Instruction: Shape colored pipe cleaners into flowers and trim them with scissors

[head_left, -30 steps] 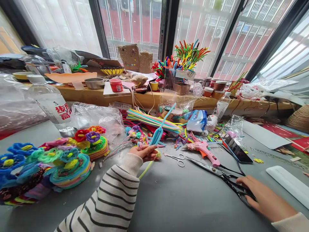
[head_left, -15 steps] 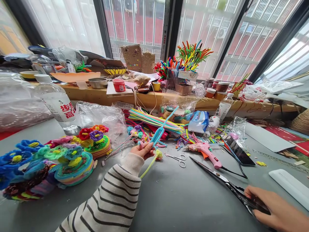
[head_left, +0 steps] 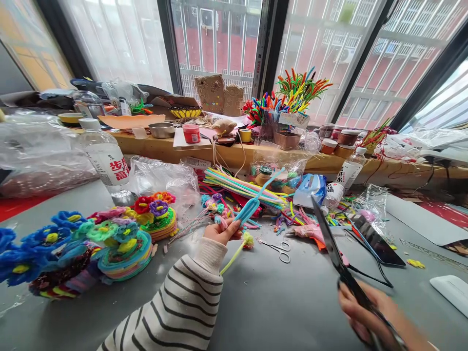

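My left hand [head_left: 221, 230], in a striped sleeve, is closed on a blue pipe-cleaner piece [head_left: 248, 208] with a yellow-green stem [head_left: 231, 253] hanging below it, held above the grey table [head_left: 278, 302]. My right hand [head_left: 369, 314], blurred at the lower right, grips the handles of large black scissors [head_left: 331, 243], lifted off the table with the blades pointing up and to the left. Small silver scissors [head_left: 280, 247] lie between the two hands. A pink glue gun [head_left: 309, 232] lies behind the black blades.
Finished pipe-cleaner flowers [head_left: 109, 239] are heaped at the left beside a water bottle [head_left: 106, 163]. Loose pipe cleaners [head_left: 241, 187], a phone [head_left: 375, 239] and plastic bags crowd the middle. A wooden shelf [head_left: 226, 151] with jars and bowls runs under the window.
My right hand has picked the black scissors up off the table and swung the blades upward and leftward. My left hand keeps holding the blue piece.
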The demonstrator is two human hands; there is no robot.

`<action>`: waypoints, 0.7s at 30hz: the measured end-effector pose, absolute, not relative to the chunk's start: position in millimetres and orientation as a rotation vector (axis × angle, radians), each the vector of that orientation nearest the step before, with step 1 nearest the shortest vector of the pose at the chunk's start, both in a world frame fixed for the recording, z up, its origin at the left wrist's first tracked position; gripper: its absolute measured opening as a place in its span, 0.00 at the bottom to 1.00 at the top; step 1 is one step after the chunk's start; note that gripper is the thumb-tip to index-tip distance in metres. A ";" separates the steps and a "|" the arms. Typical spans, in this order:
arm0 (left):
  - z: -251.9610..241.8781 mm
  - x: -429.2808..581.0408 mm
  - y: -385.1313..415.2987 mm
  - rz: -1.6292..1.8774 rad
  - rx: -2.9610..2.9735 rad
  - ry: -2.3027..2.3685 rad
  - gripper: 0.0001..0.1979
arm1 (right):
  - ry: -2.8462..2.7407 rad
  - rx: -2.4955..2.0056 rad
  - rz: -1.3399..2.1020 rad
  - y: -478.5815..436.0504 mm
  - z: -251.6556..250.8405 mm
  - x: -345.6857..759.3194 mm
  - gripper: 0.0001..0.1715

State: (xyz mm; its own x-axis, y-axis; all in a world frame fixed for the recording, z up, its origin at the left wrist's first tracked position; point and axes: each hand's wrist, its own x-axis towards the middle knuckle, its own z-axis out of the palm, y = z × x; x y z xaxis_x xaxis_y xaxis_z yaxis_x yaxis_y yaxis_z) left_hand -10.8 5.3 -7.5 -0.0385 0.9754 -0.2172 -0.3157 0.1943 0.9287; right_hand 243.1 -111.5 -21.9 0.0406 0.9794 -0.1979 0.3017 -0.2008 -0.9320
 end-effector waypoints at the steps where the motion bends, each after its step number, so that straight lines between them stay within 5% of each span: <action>1: -7.4 -10.2 4.7 1.226 0.796 1.110 0.15 | -1.280 -1.510 1.177 -97.4 -19.1 227.1 0.21; 9: -10.8 -5.6 0.0 1.014 0.884 1.053 0.17 | -0.995 -0.999 1.006 -2.6 -3.7 137.8 0.18; 16: -25.4 -7.6 2.3 0.867 1.201 1.061 0.19 | -1.002 -1.007 1.050 -2.3 -14.0 138.4 0.19; 21: -16.7 -8.7 -3.0 1.079 1.487 1.064 0.23 | -1.133 -1.060 1.036 -0.9 -21.9 144.5 0.18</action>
State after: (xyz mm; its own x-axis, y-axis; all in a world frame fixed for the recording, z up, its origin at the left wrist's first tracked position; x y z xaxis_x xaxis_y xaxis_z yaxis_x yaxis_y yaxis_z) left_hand -8.7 -3.0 -16.7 0.2233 0.9678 0.1160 0.1030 -0.1417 0.9845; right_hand 144.5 -0.9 -21.9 0.1259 0.9767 0.1737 -0.0857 0.1851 -0.9790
